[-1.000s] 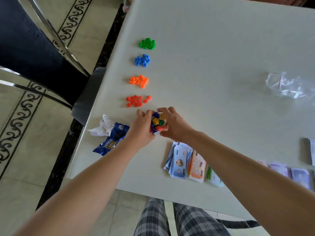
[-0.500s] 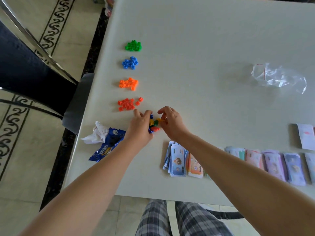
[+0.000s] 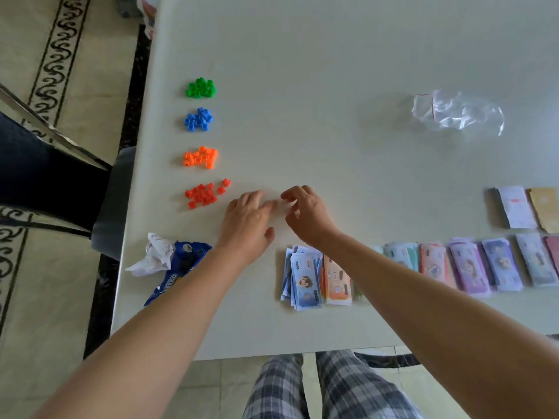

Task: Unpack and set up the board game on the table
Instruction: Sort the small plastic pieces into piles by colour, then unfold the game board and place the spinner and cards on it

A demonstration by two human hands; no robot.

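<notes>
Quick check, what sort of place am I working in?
Likely a home dining area: a pale table with a chair pulled up, a patterned tile floor, and a snack wrapper near the play money.

Left hand [image 3: 248, 225] outstretched, right hand [image 3: 305, 216] curled — nearly touching

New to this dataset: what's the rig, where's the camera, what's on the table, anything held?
No machine: a person's bare hands, filmed by one head-worn camera looking down. On the white table: a green pile, a blue pile, an orange pile and a red pile of small plastic pieces, play money stacks along the near edge, a clear bag, cards at the right, crumpled paper beside a blue wrapper. The left hand is open; the right hand curls its fingers, nothing visible in them.
</notes>
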